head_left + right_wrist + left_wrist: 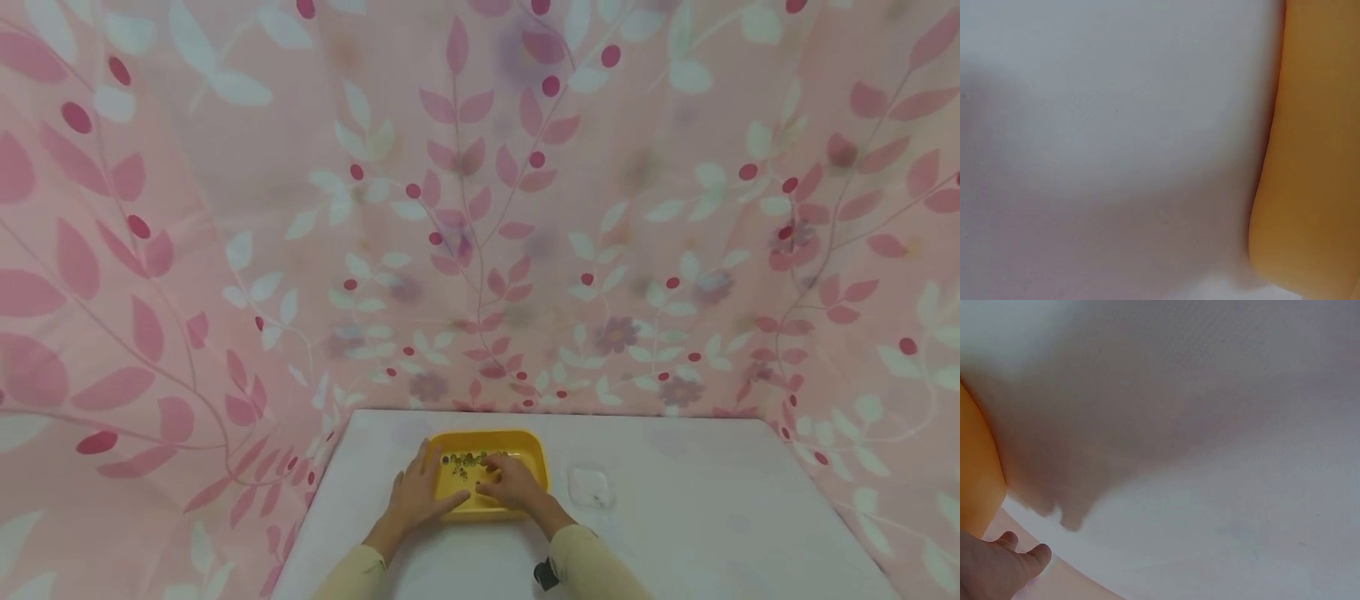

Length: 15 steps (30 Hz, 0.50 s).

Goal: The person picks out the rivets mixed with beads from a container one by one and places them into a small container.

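A yellow tray (491,514) sits on the white table, with several small round beads (468,459) loosely scattered across its back and left part. My left hand (414,498) rests at the tray's left side, fingers stretched along the rim and thumb reaching over the front left corner. In the left wrist view, fingertips of the left hand (997,565) show beside the tray's orange-looking wall (975,469). My right hand (513,483) is over the tray's right half, its fingers bent toward the beads and a gap between finger and thumb. One dark bead lies by its thumb tip.
Right of the tray lies a small clear plastic container (590,487) with a little something in its front corner. The white table (712,500) reaches back to a pink leaf-patterned curtain (480,250), which also hangs along both sides.
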Each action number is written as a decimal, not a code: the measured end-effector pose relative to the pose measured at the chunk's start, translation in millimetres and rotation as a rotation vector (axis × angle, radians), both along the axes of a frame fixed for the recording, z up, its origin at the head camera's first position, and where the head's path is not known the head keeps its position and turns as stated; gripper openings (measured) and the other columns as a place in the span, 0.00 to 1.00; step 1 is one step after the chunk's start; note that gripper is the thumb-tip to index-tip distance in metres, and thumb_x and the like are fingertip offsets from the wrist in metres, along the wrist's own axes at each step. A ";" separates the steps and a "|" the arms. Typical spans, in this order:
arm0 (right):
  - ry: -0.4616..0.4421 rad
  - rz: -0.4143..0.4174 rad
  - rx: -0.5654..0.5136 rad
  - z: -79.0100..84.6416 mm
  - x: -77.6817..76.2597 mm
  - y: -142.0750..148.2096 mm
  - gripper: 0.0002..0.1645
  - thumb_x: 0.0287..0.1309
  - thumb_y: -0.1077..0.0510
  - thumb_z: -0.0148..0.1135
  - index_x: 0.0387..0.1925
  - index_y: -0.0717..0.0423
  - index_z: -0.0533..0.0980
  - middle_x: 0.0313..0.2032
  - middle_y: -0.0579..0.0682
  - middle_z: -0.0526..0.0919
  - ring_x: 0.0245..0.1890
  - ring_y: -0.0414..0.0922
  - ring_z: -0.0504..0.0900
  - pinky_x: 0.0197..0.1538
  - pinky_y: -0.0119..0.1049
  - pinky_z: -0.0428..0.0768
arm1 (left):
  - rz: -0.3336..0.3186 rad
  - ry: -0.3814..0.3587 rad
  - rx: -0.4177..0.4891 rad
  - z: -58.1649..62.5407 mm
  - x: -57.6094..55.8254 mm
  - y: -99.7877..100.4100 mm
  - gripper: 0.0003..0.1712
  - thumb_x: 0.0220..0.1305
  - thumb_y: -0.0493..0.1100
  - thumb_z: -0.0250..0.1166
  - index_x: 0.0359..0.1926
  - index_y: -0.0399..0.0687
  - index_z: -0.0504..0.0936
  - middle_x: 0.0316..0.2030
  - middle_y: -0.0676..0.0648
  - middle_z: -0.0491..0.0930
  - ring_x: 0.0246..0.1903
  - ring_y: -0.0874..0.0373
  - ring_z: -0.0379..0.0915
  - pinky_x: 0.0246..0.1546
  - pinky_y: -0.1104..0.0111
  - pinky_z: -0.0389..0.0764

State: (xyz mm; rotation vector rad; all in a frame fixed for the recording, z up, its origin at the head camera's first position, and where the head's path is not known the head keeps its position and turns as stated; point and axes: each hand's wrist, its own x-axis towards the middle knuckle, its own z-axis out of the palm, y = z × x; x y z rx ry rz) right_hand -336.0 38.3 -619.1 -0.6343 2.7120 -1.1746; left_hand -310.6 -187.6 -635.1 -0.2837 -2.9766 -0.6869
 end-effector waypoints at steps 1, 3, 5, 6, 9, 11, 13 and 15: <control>-0.005 0.004 0.010 -0.5 -0.1 0.0 0.28 0.57 0.53 0.71 0.55 0.63 0.77 0.46 0.58 0.84 0.42 0.51 0.82 0.46 0.46 0.82 | -0.001 0.004 0.004 -0.5 0.3 0.2 0.62 0.53 0.78 0.60 0.77 0.46 0.54 0.78 0.36 0.44 0.70 0.34 0.58 0.63 0.32 0.60; -0.020 0.011 0.014 -1.8 -0.8 0.0 0.28 0.57 0.53 0.71 0.56 0.63 0.77 0.46 0.58 0.84 0.43 0.52 0.82 0.47 0.47 0.82 | -0.004 0.018 0.004 -1.4 0.2 0.7 0.61 0.53 0.76 0.62 0.77 0.45 0.54 0.77 0.36 0.45 0.69 0.34 0.59 0.62 0.31 0.60; -0.036 0.011 0.012 -2.2 -1.7 0.0 0.29 0.57 0.52 0.71 0.56 0.63 0.77 0.46 0.59 0.84 0.43 0.52 0.82 0.48 0.48 0.82 | -0.005 0.028 0.001 -2.1 0.3 1.0 0.61 0.53 0.76 0.62 0.77 0.44 0.55 0.77 0.35 0.46 0.69 0.33 0.59 0.61 0.31 0.61; -0.048 0.010 0.005 -2.0 -1.6 0.0 0.29 0.57 0.52 0.71 0.56 0.63 0.77 0.47 0.59 0.83 0.43 0.52 0.81 0.48 0.49 0.81 | -0.008 0.033 0.007 -2.5 0.3 1.0 0.61 0.53 0.76 0.62 0.76 0.43 0.55 0.77 0.34 0.47 0.69 0.33 0.59 0.60 0.30 0.61; -0.068 -0.004 0.007 -2.2 -2.4 -0.2 0.29 0.57 0.51 0.71 0.56 0.62 0.77 0.49 0.58 0.82 0.45 0.51 0.80 0.49 0.50 0.81 | -0.004 0.025 -0.005 -3.2 0.2 1.0 0.62 0.53 0.78 0.60 0.77 0.45 0.54 0.77 0.35 0.47 0.69 0.34 0.59 0.61 0.30 0.60; -0.073 -0.008 0.015 -2.4 -2.6 -0.4 0.29 0.57 0.50 0.71 0.56 0.61 0.77 0.50 0.57 0.82 0.46 0.50 0.79 0.51 0.50 0.80 | 0.001 0.023 -0.006 -2.9 0.6 0.7 0.62 0.53 0.79 0.60 0.77 0.46 0.53 0.77 0.35 0.47 0.69 0.34 0.59 0.61 0.30 0.60; -0.057 0.001 0.021 -2.7 -3.3 -0.5 0.29 0.57 0.50 0.71 0.56 0.61 0.78 0.50 0.57 0.82 0.47 0.51 0.80 0.51 0.51 0.80 | 0.002 0.029 -0.013 -2.6 0.8 0.5 0.62 0.53 0.78 0.60 0.77 0.47 0.53 0.77 0.35 0.47 0.69 0.34 0.60 0.61 0.30 0.60; -0.038 0.012 0.026 -2.2 -4.1 -0.5 0.29 0.57 0.51 0.71 0.56 0.62 0.78 0.50 0.57 0.82 0.47 0.52 0.80 0.51 0.51 0.80 | -0.002 0.045 -0.012 -1.7 0.6 0.3 0.62 0.53 0.77 0.61 0.77 0.46 0.53 0.77 0.34 0.48 0.68 0.33 0.60 0.60 0.30 0.60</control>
